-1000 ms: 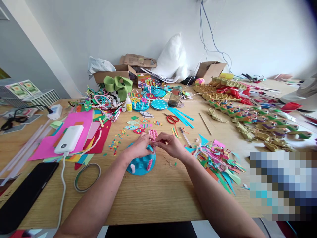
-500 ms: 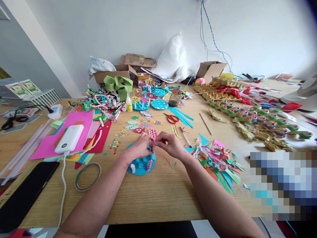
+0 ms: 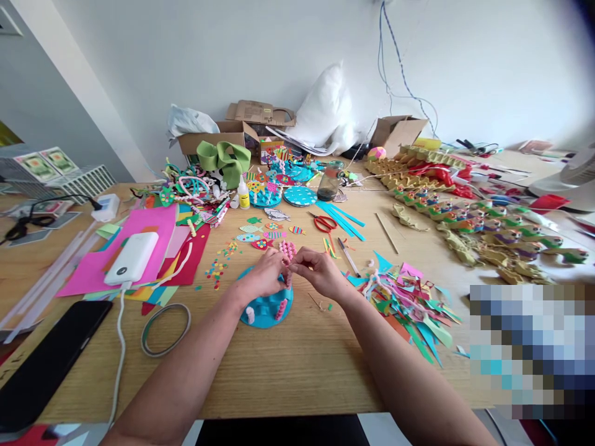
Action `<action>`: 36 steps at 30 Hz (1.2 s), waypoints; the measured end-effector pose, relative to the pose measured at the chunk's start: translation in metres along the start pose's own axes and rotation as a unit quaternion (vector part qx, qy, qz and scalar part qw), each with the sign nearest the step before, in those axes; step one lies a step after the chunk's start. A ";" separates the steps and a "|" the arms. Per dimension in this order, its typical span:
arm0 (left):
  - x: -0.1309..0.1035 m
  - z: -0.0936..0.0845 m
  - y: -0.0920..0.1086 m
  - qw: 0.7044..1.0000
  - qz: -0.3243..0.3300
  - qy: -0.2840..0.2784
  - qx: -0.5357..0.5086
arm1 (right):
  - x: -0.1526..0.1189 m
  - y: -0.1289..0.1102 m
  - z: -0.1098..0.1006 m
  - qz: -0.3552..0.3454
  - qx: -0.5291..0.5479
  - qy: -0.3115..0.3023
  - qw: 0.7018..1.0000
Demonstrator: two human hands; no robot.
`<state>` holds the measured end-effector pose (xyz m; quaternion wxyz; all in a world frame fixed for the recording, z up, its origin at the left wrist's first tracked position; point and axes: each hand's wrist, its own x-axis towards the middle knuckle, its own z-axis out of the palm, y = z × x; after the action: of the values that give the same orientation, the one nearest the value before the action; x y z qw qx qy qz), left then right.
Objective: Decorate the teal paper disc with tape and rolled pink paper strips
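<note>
Vs 0.5 s ago, only the view's shifting a tad; hands are barely moving. Your R hand (image 3: 320, 272) is pinching, fingers narrow, on the pink twisted pc (image 3: 287, 249) by the blue disc's (image 3: 264, 318) far R edge; your L hand (image 3: 266, 274) is crowding it, can't tell grip.

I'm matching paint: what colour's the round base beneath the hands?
The round base is blue; head view.

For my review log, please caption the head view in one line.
Left hand and right hand meet at a pink piece over a blue disc, with paper fish beyond.
</note>
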<state>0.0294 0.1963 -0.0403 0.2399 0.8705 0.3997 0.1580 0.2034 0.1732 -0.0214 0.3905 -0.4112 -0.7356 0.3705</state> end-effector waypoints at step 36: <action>-0.001 -0.001 0.002 0.999 0.033 0.005 0.026 | 0.000 0.009 0.005 0.047 0.041 0.053 0.997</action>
<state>0.0292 0.1944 -0.0389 0.2101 0.8880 0.3763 0.1602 0.2019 0.1760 -0.0313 0.4276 -0.4482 -0.6779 0.3959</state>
